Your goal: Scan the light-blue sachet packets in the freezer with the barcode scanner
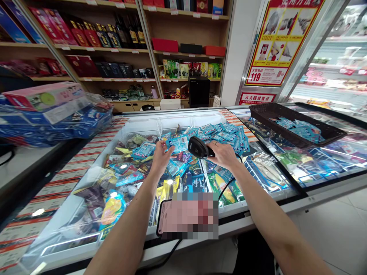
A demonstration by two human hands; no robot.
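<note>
1. Left hand (162, 151): closed, thumb and fingers pinching one blue packet (178, 143); the packet is held up over the middle of the chest freezer (137, 124), printed side partly in view.
2. Right hand (223, 153): wrapped round the grip of a black handheld scanner (197, 148); its head points left, just beside the packet's right end; whether the two touch I cannot tell from where I stand.
3. Stage, in my judgement: partway; one packet is presented to the scanner, though nothing visible confirms a completed reading.
4. Like packets elsewhere: a loose pile (226, 133) lies just beyond the right hand, toward the far right; a smaller cluster (143, 150) lies to the left of the left hand; more packets (306, 130) lie in the dark tray (329, 136) at the far right.
5. Done or left: the groups bear no visible mark of being dealt with; I cannot say which counts as finished, only that many packets lie outside the hands.
6. Also noted: a phone-like device (164, 217) at the near edge, its screen mostly obscured; a black cable (226, 189) passing below the right hand.
</note>
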